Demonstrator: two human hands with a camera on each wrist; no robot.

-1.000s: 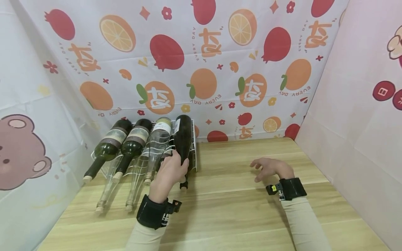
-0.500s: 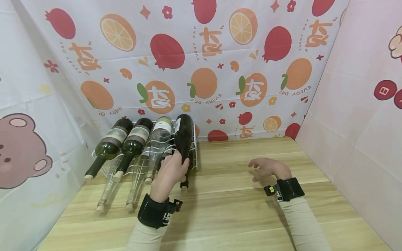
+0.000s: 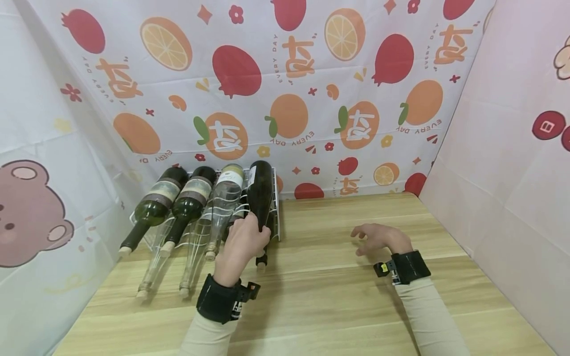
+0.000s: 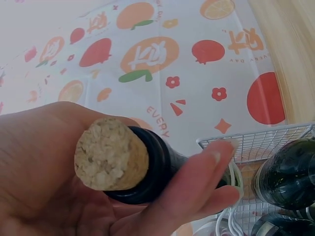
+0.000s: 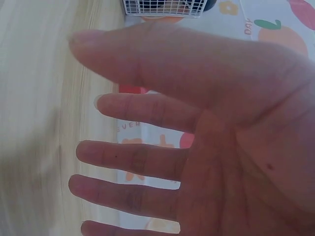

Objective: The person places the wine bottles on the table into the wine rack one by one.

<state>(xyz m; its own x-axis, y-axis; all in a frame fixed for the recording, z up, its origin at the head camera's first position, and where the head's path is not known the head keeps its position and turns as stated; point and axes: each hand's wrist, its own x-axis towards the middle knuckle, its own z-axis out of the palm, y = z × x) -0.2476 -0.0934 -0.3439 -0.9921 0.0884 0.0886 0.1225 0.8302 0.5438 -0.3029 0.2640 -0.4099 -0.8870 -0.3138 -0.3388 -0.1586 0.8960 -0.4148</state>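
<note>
My left hand [image 3: 242, 243] grips the neck of a dark wine bottle [image 3: 260, 190] that lies on the right end of the upper tier of a white wire rack [image 3: 277, 212]. In the left wrist view the bottle's cork [image 4: 110, 155] faces the camera, with the fingers and thumb curled round the neck behind it. My right hand [image 3: 378, 238] hovers over the bare wood to the right, fingers spread and loosely bent, holding nothing; the right wrist view shows the palm [image 5: 221, 162].
Left of the held bottle lie a clear bottle [image 3: 227, 193] and two green wine bottles [image 3: 189, 205] [image 3: 153, 205], necks toward me. Clear bottles [image 3: 191, 262] poke out from the lower tier. A printed cloth [image 3: 311, 143] hangs behind the wooden table [image 3: 338, 306].
My right hand has shifted slightly to the left. The left hand keeps its grip on the bottle neck, and the bottle has hardly moved.
</note>
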